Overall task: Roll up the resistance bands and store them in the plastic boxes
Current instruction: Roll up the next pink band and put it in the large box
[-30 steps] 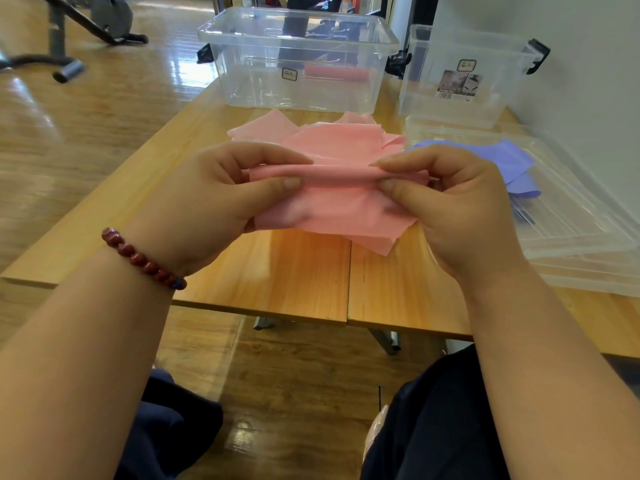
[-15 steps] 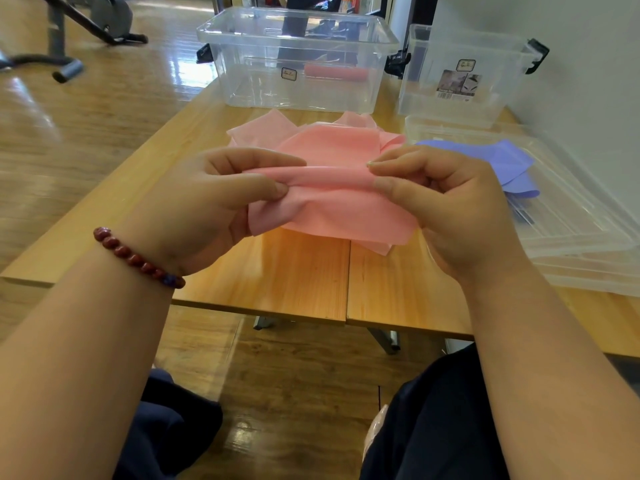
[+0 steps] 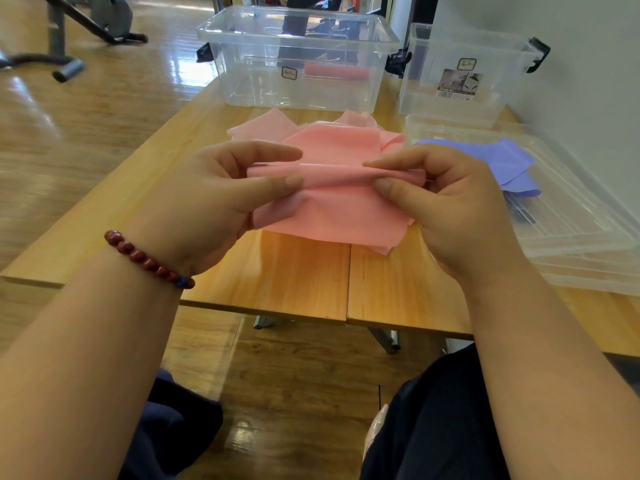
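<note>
So the person is sitting at a wooden surface (image 3: 284,271) with a pink resistance band (image 3: 339,209) held up in front of them. The near end of the band is rolled into a thin tube running left to right, and both hands are clamped on it. The left hand (image 3: 214,202) pinches the left end of the roll between thumb and forefinger, and the right hand (image 3: 446,202) does the same at the right end, with the fingers curled in around it. The loose part of the band hangs below the roll, and the rest lies in a crumpled heap on the surface just behind the hands. There's a dark red bead bracelet (image 3: 149,261) on the left wrist. At the far edge of the surface sits a big clear plastic box (image 3: 242,81) with no lid on, and one rolled-up reddish band (image 3: 336,71) is lying inside it near the front wall. Just to its right stands a smaller clear box (image 3: 433,109) with a printed label on the front. Nearer on the right, a couple of clear lids (image 3: 581,230) are stacked flat, and a purple band (image 3: 505,161) lies loosely folded on top of them. Off to the left on the shiny wood floor is some gym equipment (image 3: 86,19).
</note>
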Tool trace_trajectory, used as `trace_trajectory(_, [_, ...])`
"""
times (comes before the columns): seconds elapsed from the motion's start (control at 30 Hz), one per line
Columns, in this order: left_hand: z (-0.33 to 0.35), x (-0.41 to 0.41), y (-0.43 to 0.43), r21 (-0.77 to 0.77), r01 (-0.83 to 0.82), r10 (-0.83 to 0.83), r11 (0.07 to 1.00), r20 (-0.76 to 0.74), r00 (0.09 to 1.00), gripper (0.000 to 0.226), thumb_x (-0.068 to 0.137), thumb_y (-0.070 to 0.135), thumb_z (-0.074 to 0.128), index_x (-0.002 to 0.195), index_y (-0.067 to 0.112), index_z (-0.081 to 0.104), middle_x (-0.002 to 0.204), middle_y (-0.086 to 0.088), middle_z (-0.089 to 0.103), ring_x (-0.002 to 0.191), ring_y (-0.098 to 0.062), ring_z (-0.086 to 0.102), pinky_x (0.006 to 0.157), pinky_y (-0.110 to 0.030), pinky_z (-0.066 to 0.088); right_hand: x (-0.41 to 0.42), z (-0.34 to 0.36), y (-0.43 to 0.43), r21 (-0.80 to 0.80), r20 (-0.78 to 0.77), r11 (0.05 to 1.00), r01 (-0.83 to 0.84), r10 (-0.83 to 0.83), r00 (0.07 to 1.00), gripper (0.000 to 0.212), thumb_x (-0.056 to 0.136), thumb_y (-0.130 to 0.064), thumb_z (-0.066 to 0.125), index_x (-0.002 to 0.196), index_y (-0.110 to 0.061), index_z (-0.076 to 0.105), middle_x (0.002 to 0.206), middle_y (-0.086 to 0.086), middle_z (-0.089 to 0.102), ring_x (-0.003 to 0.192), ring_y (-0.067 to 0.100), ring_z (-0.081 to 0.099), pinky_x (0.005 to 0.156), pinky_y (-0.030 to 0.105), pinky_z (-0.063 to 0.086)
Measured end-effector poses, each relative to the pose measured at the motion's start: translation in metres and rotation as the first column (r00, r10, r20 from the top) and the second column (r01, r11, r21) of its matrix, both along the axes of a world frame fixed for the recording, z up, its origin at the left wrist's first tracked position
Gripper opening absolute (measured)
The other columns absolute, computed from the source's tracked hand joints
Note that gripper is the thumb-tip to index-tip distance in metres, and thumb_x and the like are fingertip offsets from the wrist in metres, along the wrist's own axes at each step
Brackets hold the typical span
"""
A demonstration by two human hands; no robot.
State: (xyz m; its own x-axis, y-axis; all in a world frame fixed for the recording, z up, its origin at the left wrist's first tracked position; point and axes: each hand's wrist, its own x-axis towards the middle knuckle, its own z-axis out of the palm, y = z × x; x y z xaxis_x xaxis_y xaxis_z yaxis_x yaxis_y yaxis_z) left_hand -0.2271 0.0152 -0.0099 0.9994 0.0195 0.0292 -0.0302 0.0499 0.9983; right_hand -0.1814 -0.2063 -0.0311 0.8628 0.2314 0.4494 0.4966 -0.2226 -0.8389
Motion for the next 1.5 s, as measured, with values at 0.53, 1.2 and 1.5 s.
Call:
trace_trajectory(0.53, [-0.0005,-0.0019,0.0003,0.127,-0.029,0.019,0.991,0.076,0.997,0.024,0.082,0.002,0.065,0.084,0.022,0.077,0.096,-0.003,0.071,0.093,-0.015,0.069,0.073,-0.019,0.056,0.0014,0.0006,-0.0010,0.052,-0.013,0.998,-0.020,0.021,1.000,0.023,0.084,-0.017,0.075,0.094,-0.037,0.072,0.105,-0.013,0.069,0.105,0.006,0.062,0.082,0.023,0.053])
trace_trajectory(1.2, [-0.0031,0.0004,0.0028,0.101,-0.020,0.013,0.995,0.069,0.998,0.023,0.066,0.025,0.080,0.089,0.023,0.076,0.104,-0.007,0.073,0.100,-0.022,0.068,0.076,-0.025,0.055,0.0021,-0.0009,-0.0014,0.055,-0.018,0.993,-0.103,0.104,0.994,0.020,0.079,-0.017,0.077,0.089,-0.032,0.070,0.104,-0.012,0.068,0.107,0.010,0.062,0.083,0.029,0.053])
trace_trajectory(1.5, [-0.0050,0.0020,0.0039,0.208,-0.010,-0.002,0.978,0.058,0.998,0.040,0.062,0.026,0.071,0.101,0.020,0.074,0.111,0.001,0.072,0.102,-0.010,0.067,0.075,-0.017,0.053,-0.0002,0.0024,-0.0015,-0.077,-0.007,0.997,-0.026,0.025,1.000,0.021,0.086,-0.015,0.073,0.096,-0.033,0.072,0.107,-0.016,0.070,0.110,0.000,0.060,0.092,0.027,0.053])
